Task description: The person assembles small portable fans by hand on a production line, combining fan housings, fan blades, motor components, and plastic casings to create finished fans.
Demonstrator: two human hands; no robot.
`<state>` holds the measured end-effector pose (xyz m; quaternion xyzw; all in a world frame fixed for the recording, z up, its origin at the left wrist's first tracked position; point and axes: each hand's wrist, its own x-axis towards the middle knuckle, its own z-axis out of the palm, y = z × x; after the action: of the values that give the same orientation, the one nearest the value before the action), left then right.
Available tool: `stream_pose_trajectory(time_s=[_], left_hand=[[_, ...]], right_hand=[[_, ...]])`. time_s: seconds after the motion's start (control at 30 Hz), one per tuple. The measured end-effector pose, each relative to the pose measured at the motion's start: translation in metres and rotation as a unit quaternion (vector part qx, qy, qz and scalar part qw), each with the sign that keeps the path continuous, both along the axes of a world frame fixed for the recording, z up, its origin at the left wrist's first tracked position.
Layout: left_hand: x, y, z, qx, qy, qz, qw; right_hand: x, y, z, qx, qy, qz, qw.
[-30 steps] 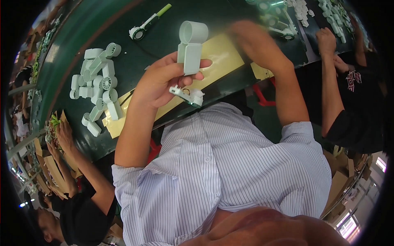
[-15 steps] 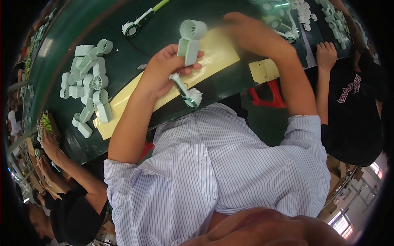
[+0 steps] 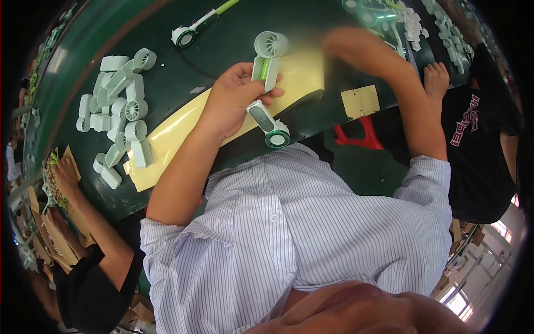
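Observation:
My left hand (image 3: 228,103) is closed, its fingers round a mint-green plastic housing (image 3: 271,45) with a round, spoked grille end. A bright green strip shows inside the housing's open trough. Below the same hand, by the heel of the palm, juts a pale fan-like part (image 3: 262,117) with a grey oval panel and a dark green ring at its end. How this part is held or joined is hidden by the hand. My right hand (image 3: 356,49) is over the table to the right of the housing, its fingers smeared by motion.
Several matching housings (image 3: 133,110) are heaped at the left. A yellow sheet (image 3: 167,150) lies under my left arm. One assembled part with a green handle (image 3: 186,37) rests at the back. Right: a small yellow pad (image 3: 360,102), white pieces (image 3: 411,25), a co-worker's hand (image 3: 436,80).
My left hand has shifted slightly right. The housing has turned to show its green-striped inside, and the lower part now shows its oval panel and ring. My right hand has moved right and slightly nearer.

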<state>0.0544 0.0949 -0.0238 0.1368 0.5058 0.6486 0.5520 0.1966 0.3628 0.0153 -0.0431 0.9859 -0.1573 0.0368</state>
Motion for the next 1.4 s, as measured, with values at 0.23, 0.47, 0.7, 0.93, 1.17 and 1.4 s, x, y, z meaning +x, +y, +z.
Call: stream_pose_trajectory(time_s=[0.23, 0.47, 0.7, 0.93, 1.17, 1.4], left_hand=[[0.002, 0.001, 0.003, -0.015, 0.020, -0.006, 1.000], [0.007, 0.001, 0.004, -0.018, 0.064, 0.030, 0.997], [0.010, 0.006, 0.003, -0.045, 0.113, 0.035, 0.992], [0.009, 0.005, -0.004, -0.048, 0.223, 0.081, 0.970], [0.005, 0.000, -0.002, -0.063, 0.264, 0.056, 0.961], [0.003, -0.002, 0.000, -0.065, 0.257, 0.032, 0.964]], right_hand=[[0.025, 0.013, 0.002, -0.077, 0.145, -0.051, 0.985], [0.034, -0.010, 0.013, -0.438, 0.056, -0.206, 0.874], [0.004, -0.045, 0.022, -0.381, 0.123, -0.131, 0.907], [-0.031, -0.099, 0.043, -0.322, 0.068, -0.072, 0.942], [-0.042, -0.094, 0.010, -0.168, 0.178, 0.030, 0.969], [-0.036, -0.098, 0.007, -0.094, 0.218, 0.015, 0.971]])
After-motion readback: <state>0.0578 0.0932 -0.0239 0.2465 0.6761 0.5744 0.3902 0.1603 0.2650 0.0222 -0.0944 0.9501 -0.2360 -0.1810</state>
